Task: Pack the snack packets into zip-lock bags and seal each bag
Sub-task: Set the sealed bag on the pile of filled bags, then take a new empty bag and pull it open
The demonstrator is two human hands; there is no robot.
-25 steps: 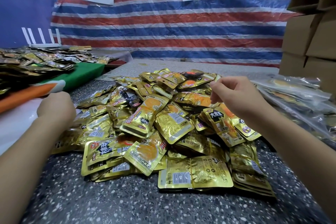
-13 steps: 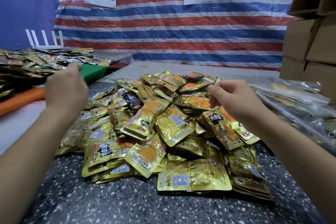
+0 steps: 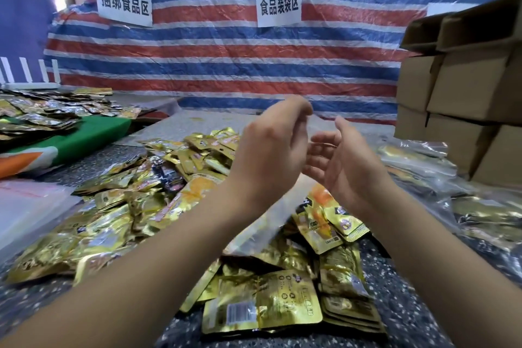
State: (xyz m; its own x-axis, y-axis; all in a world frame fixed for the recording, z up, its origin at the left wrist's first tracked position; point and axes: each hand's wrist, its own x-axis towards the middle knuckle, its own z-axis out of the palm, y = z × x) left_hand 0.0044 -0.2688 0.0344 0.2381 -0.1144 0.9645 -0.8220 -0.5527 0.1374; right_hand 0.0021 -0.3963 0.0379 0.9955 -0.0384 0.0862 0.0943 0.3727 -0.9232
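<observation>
A big heap of gold snack packets [image 3: 175, 206] covers the speckled table [image 3: 423, 319]. My left hand [image 3: 271, 150] is raised over the middle of the heap. Its fingers are curled and pinch the top of a clear empty zip-lock bag [image 3: 262, 223], which hangs down behind my wrist over the packets. My right hand [image 3: 347, 167] is just to the right of it, palm turned toward the left hand, fingers spread and holding nothing. The bag's mouth is hidden behind my left hand.
A stack of flat clear bags [image 3: 25, 206] lies at the left edge. Filled clear bags [image 3: 418, 155] lie on the right, in front of stacked cardboard boxes [image 3: 466, 93]. A second spread of packets [image 3: 42, 113] sits at the back left on a green and orange surface [image 3: 93, 135].
My left hand came from the bag stack on the left to the centre, bringing a clear bag. My right hand lifted off the packet heap and opened.
</observation>
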